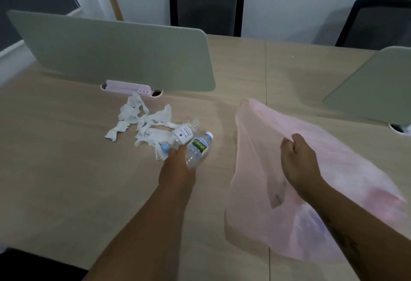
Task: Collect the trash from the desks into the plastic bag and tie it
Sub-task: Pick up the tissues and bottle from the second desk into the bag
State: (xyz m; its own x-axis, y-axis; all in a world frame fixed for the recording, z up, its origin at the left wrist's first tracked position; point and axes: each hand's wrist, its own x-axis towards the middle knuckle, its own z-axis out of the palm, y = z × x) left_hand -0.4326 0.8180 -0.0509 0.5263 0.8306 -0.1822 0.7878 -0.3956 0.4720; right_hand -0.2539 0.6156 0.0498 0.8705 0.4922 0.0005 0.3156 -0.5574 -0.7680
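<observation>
Head — left hand [178,166] seemingly gripping bottle [198,149], blurred

Head-worn view looks forward and down, close over the desk [66,180].

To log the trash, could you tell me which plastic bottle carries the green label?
The right-hand bottle, nearer the pink plastic bag; the other bottle wears a white label.

The left hand [178,166] gripped the green-labelled bottle [199,147] by its base; a white-labelled bottle [184,135] lay just beside it, touching the torn tissue [133,114] strewn on the desk [66,180]; the right hand [298,160] clutched the pink plastic bag [251,169], which hung blurred over the desk.
</observation>
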